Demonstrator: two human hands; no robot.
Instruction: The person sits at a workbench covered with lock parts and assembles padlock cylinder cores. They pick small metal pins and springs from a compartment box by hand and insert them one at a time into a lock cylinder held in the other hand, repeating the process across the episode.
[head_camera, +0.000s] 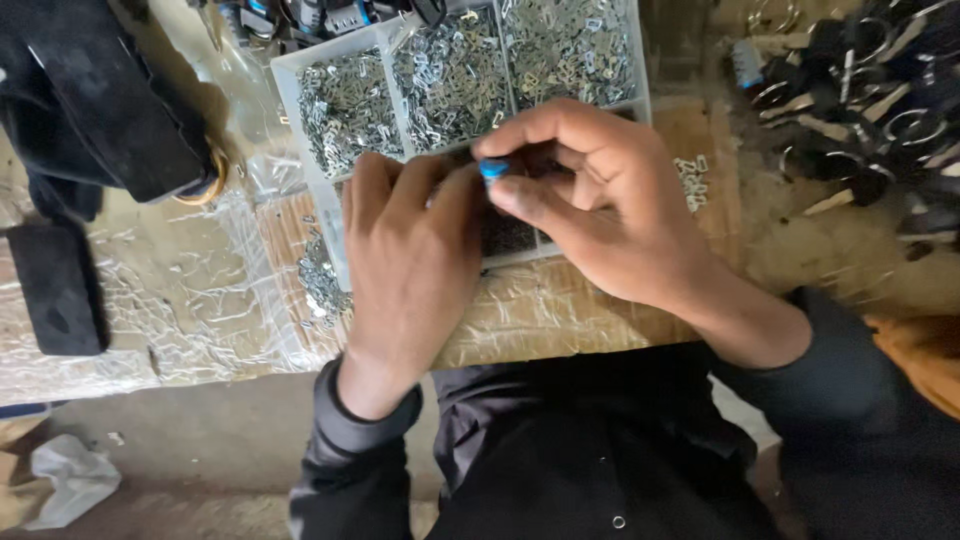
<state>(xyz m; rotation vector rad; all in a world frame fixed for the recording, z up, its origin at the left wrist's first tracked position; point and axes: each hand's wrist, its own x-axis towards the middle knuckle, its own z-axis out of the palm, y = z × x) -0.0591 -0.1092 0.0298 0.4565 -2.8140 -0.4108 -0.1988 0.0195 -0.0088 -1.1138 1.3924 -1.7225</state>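
A black cloth bundle (90, 95) and flat black block (55, 290) lie left on the plastic-wrapped worktop (200, 310); dark keys with rings (860, 90) pile up right.

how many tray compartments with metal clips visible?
3 clearly, along the far row of the white tray: left, middle, right. The near row is mostly hidden under both hands, so more may exist.

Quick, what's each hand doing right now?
Left hand: fingers curled, touching the small blue part; grip hidden.
Right hand: closed, pinching the small blue part.
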